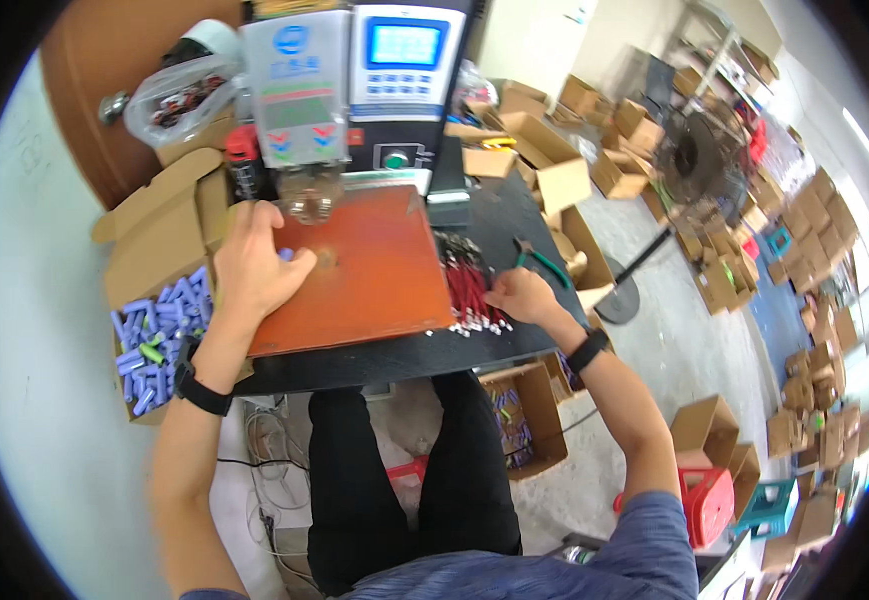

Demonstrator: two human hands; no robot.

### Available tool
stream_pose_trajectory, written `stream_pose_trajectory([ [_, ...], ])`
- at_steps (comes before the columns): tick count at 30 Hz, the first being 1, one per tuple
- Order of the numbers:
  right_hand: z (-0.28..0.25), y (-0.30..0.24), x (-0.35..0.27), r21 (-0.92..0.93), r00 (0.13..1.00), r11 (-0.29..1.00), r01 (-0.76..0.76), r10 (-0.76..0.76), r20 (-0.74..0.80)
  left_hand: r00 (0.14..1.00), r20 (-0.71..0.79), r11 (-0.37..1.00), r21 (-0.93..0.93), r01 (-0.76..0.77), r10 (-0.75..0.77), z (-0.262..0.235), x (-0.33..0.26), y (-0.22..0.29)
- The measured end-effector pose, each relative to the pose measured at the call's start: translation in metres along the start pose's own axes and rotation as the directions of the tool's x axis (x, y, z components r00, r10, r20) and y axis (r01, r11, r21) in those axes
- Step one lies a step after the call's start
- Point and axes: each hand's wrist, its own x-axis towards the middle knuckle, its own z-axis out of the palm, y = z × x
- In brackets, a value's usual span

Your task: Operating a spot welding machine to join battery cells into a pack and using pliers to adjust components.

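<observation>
A purple cylindrical cell (pixel 286 254) shows one small end in the head view, over the orange board (pixel 380 280), between the thumb and fingers of the left hand (pixel 255 268). From where I stand, that hand is loosely curved, thumb parted from the fingers; I cannot tell whether it grips the cell or only surrounds it. Just ahead is a bench machine (pixel 300 90), its clear lower part above the board's far edge. More such cells fill the open carton (pixel 160 228) on the left, with a green one or two among them.

Over on the right, the right hand (pixel 527 297) has its fingers drawn together at the edge of a bundle of red wires (pixel 467 285) with white ends, lying on the black table (pixel 395 372). Whether it pinches a wire I can't make out. Green-handled pliers (pixel 545 264) lie just beyond it.

I'd judge the cell stiff, fairly dense for its size and a little slick in its wrap, apt to roll; best held around the middle, ends left free. The wires look light and limp, better lifted near their white ends than dragged from the tangle.
</observation>
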Motion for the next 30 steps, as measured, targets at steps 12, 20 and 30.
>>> stream_pose_trajectory([
  [12, -0.024, 0.025, 0.008, 0.357, 0.991, 0.933, -0.04, -0.008, 0.134, 0.986, 0.165, 0.989, -0.151, -0.003, 0.028, 0.006, -0.003, -0.015],
  [20, -0.044, -0.001, 0.006, 0.577, 0.991, 0.81, -0.102, 0.033, 0.128, 0.978, 0.203, 0.911, -0.411, 0.033, 0.056, 0.006, -0.008, -0.017],
  [30, -0.048, -0.009, 0.011, -0.014, 0.986, 0.998, 0.061, -0.063, -0.157, 0.965, 0.157, 0.884, -0.452, -0.118, 0.209, 0.014, -0.008, -0.024],
])
